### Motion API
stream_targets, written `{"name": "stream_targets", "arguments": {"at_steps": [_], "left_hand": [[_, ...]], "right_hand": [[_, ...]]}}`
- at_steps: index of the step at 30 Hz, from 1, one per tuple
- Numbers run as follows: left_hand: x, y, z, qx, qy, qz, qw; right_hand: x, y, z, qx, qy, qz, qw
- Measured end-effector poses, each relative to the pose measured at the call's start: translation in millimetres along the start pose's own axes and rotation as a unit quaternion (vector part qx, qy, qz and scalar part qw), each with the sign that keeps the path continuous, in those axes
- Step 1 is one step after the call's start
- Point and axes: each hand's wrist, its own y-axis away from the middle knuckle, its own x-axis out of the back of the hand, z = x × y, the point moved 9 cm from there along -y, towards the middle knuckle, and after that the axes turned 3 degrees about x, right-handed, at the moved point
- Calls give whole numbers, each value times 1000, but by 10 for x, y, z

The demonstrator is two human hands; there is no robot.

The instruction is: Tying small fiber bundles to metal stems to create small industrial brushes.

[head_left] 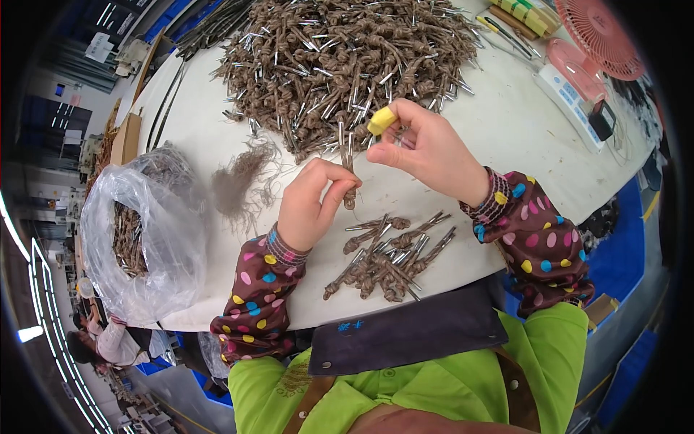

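My left hand point(316, 197) pinches a knotted brown cord point(350, 197) between thumb and fingertips. The cord stands upright, its knot low and its slim silver metal tips pointing up toward the pile. Just to the right, my right hand point(434, 150) is raised, apart from the cord. Yellow tape point(381, 121) wraps its index fingertip; index and thumb are spread while the other fingers curl inward. A small shiny bit shows inside those curled fingers, too hidden to name. Below both hands lies a small heap of similar knotted cords point(390, 264).
A large pile of knotted cords point(340, 65) covers the table's point(535, 166) far middle. Loose brown threads point(246, 181) lie left of my left hand, beside a clear plastic bag point(173, 253) of cords. A white power strip point(571, 105) and pink fan point(600, 36) stand far right.
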Motion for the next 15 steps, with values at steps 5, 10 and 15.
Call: {"name": "stream_targets", "arguments": {"at_steps": [5,10,15], "left_hand": [[-135,35,333,-170,-151,-8,974],[182,4,-67,21,5,82,996],[311,-33,-302,111,0,88,990]], "right_hand": [[-155,-25,103,28,-66,-11,997],[71,-59,78,-16,-54,-6,998],[76,-85,57,-10,-59,-24,998]]}}
